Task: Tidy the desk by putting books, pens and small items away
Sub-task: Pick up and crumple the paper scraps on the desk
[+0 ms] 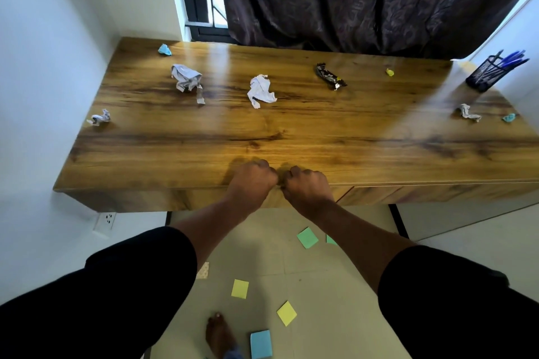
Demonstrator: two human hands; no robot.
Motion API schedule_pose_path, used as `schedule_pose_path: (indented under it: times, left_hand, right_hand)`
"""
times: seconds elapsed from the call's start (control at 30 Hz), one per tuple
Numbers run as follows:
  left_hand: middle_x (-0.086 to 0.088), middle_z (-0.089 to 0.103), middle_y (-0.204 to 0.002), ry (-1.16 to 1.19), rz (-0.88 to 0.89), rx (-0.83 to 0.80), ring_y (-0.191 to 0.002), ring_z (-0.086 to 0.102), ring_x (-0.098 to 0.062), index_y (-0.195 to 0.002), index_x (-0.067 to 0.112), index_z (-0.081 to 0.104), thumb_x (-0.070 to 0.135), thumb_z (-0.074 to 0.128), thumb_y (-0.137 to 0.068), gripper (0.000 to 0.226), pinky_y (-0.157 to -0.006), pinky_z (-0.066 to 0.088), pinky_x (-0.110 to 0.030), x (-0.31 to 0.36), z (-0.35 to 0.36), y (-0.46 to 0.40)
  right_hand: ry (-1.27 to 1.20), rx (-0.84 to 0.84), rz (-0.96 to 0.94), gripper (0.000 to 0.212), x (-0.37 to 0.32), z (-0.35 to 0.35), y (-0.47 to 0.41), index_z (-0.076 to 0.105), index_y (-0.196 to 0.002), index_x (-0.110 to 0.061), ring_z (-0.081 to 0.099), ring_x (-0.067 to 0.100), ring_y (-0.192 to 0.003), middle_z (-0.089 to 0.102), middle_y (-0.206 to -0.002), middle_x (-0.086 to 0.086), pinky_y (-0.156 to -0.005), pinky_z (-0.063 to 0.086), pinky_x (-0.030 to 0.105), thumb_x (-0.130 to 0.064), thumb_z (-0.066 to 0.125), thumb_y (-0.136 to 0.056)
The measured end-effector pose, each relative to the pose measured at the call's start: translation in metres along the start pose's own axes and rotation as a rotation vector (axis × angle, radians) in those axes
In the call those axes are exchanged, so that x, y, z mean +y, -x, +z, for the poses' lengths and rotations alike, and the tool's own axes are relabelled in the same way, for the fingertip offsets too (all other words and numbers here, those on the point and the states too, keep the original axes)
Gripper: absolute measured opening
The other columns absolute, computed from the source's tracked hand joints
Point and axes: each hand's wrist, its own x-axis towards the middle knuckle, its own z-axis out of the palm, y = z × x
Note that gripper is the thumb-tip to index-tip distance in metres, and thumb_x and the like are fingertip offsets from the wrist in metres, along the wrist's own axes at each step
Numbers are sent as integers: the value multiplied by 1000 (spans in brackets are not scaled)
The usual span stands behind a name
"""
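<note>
- Head view: my left hand (253,177) and right hand (306,183) are both curled into fists, knuckles touching, at the front edge of the desk (291,137). I can't tell whether either one has hold of anything; the fingers are folded under and hide whatever might be there.
- The pens (509,59) already stand in the black mesh pen holder (482,74) at the far right corner, so I judge that part done. I see no books on the desk.
- What's left on the wood is mostly scrap: a big crumpled white paper (186,78) at the far left, another crumpled sheet (260,91) near the middle, a small white wad (99,117) by the left edge and one more white scrap (469,112) on the right.
- Smaller bits: a blue wad (164,49) at the back left, a teal scrap (509,117) at the right edge, a tiny yellow ball (389,72), and a dark snack wrapper (331,76) lying toward the back.
- On the floor under me lie loose sticky notes: a green one (307,237), two yellow (240,288) and a blue one (261,344) beside my bare foot (218,332).
- By my reckoning the tidying is only partway; every scrap still needs picking up.
</note>
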Motion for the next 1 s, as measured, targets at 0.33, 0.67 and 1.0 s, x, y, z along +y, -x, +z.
schedule_pose_path:
  times: [0.33, 0.67, 1.0]
  left_hand:
    - [-9, 67, -114, 29, 122, 32, -100, 67, -27, -113, 17, 69, 31, 58, -98, 23, -71, 46, -35, -19, -7, 3]
    - [-2, 76, -94, 415, 65, 3, -94, 72, -27, -90, 18, 76, 46, 63, -89, 31, -67, 37, -27, -73, -9, 12]
    - [13, 75, -112, 846, -258, -45, -109, 66, -10, -105, 32, 76, 36, 74, -83, 23, -93, 54, -29, -154, -36, -40]
  right_hand:
    - [-86, -60, 52, 43, -2, -21, -5, 67, -116, -16, 68, 29, -92, 65, -112, 9, -69, 51, 34, -52, 58, -95]
    - [-15, -223, 68, 43, -9, -61, -34, 68, -114, -17, 67, 34, -108, 69, -118, 11, -82, 51, 36, -50, 47, -98]
    - [-151, -179, 67, 47, 13, -95, -117, 50, -138, -23, 59, 31, -122, 61, -135, 8, -92, 51, 41, -45, 57, -97]
